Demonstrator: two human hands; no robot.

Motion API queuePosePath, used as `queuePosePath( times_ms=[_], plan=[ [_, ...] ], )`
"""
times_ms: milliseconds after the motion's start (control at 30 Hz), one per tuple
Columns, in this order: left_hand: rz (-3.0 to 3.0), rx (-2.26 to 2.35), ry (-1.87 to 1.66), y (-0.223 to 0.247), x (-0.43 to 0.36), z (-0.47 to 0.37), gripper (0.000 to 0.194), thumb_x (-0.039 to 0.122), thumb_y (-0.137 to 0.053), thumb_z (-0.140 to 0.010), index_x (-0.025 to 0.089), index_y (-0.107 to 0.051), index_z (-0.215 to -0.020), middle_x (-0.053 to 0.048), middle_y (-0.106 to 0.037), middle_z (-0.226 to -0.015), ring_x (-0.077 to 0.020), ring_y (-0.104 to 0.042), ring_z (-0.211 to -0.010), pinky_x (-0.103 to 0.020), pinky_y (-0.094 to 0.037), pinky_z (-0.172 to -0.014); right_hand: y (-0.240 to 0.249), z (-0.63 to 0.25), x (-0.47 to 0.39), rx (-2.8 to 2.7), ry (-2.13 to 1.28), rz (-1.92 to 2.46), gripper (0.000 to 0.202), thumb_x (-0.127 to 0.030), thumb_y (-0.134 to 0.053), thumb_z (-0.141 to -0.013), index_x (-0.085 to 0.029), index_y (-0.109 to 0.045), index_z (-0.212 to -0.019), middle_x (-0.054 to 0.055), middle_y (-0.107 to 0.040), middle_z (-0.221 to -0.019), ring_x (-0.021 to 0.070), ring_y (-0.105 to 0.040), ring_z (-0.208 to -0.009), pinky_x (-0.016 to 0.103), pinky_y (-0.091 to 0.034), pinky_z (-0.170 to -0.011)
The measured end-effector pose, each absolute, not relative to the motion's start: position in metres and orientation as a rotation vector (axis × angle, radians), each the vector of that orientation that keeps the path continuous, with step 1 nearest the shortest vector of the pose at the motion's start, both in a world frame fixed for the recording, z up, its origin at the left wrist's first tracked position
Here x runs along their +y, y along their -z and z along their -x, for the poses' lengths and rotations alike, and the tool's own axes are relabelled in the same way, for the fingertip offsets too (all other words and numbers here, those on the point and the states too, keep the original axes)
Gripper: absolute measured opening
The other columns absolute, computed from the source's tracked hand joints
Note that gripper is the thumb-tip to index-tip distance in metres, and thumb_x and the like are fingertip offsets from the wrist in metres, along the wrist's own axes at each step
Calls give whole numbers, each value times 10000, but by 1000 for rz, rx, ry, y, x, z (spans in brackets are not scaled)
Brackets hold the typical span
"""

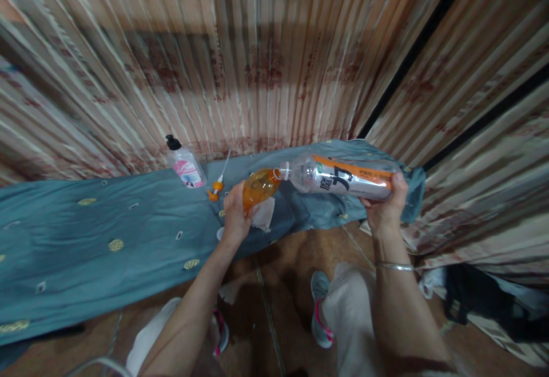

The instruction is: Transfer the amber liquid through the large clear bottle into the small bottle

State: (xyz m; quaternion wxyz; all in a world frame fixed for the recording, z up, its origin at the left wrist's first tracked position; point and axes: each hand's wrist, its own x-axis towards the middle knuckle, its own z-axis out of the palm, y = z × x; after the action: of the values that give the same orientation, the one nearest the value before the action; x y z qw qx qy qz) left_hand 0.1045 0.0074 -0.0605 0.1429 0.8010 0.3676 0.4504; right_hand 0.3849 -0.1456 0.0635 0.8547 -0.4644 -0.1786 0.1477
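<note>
My left hand [237,212] is wrapped round a small orange bottle [261,187], which tilts with its neck to the right. In my right hand [388,202] lies a large clear plastic bottle [354,177] with an orange and white label, held near its base and almost level. The two bottle mouths meet or nearly meet; I cannot tell whether liquid passes between them. Left of my left hand, an orange pump top [217,187] with a pale tube rests on the cloth. A crumpled white tissue [263,214] lies under the orange bottle.
A blue-green patterned cloth [146,222] covers the long narrow surface. On it stands a clear pump bottle [187,166] with a black top; a small white round thing [220,234] lies near the front edge. Pleated curtains [266,51] hang behind. Dark bag-like items [484,302] lie at lower right.
</note>
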Motion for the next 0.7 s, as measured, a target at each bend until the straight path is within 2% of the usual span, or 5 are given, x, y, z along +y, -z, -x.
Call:
queuePosePath(
  times_ms=[300,700],
  plan=[
    [-2315,1053,-1288,59,7,-105,690,321,-597,-873,173,-373,-1508,-199,-545,-1458,-365,-510,-1377,-568,-404,-1140,-62,-386,-145,-361,-296,994,427,-611,-674,-648,-220,-630,-814,-41,-601,-696,87,-473,-488,159,-207,-294],
    [-2316,1068,-1295,60,7,-105,678,383,-569,-900,169,-368,-1511,-202,-550,-1447,-363,-517,-1367,-570,-397,-1142,-62,-385,-146,-342,-305,993,460,-622,-685,-652,-212,-641,-855,-26,-607,-740,93,-485,-523,157,-200,-317]
  ],
)
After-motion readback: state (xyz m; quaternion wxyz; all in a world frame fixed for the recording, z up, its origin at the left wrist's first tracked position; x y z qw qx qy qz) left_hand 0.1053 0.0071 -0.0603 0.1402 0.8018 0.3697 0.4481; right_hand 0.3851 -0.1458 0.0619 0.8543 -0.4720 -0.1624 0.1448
